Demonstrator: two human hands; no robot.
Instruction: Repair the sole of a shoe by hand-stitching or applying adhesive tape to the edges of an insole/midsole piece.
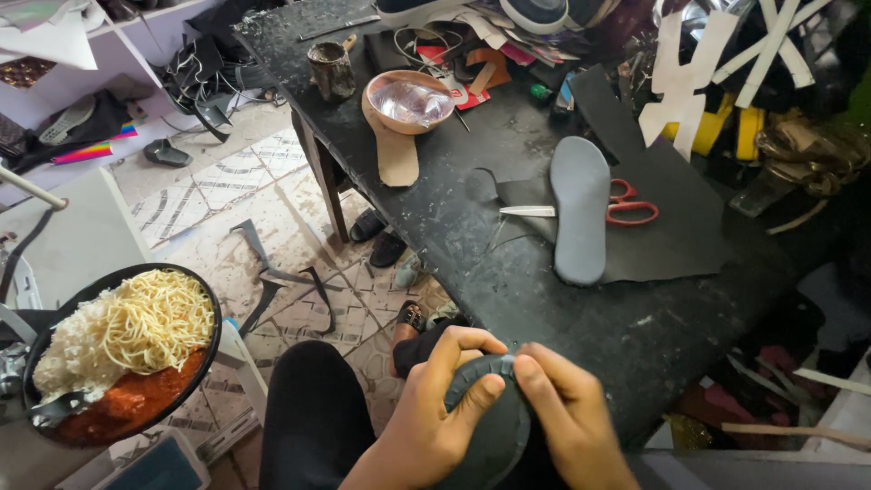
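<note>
Both hands work a dark grey rounded shoe sole piece (494, 426) held low, just off the near edge of the black worktop table (581, 318). The left hand (435, 413) curls closed around the piece's left rim, thumb pressed on its top face; the right hand (567, 422) pinches the upper right rim, fingers closed on it.

On the table, well apart from the hands, a flat grey foam insole (579, 209) lies lengthwise on a black leather sheet (671, 227), covering part of the red-handled scissors (626, 207). Between the insole and the near table edge runs a bare, dusty stretch of tabletop. Farther back stands a copper-coloured metal bowl (410, 102) on a tan sole cut-out (395, 150), near the table's left edge.

To the left, beyond the person's knee, a black round plate of noodles, rice and red sauce (122, 349) sits apart over the tiled floor (272, 209), which is strewn with black offcuts.
</note>
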